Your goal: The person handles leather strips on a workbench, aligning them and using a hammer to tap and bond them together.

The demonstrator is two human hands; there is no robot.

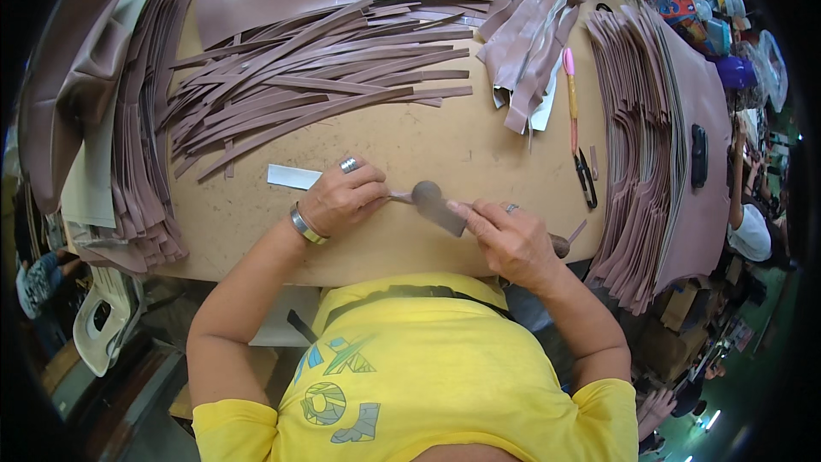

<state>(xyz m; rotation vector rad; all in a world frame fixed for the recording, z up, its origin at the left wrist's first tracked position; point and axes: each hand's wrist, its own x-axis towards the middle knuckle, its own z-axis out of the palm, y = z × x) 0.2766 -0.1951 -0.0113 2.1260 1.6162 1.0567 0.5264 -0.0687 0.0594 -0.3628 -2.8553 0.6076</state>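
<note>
Near the front edge of the table, my right hand (517,239) is closed round a cobbler's hammer (440,212) with a round face and a flat, widening end. Its wooden handle end (560,245) sticks out behind the hand. My left hand (345,194), fingers pinched, holds a narrow mauve leather strip (399,197) down on the table. The strip's free end runs to the hammer's round face, which hides part of it. A short white strip (293,176) lies beside the left hand, one end under it.
Beyond my hands lies a loose pile of mauve leather strips (316,77). Stacked leather pieces stand at the left (145,137) and right (637,154). Scissors (585,178) and a pink-capped pen (569,63) lie on the right. Leather offcuts (530,51) sit farther back.
</note>
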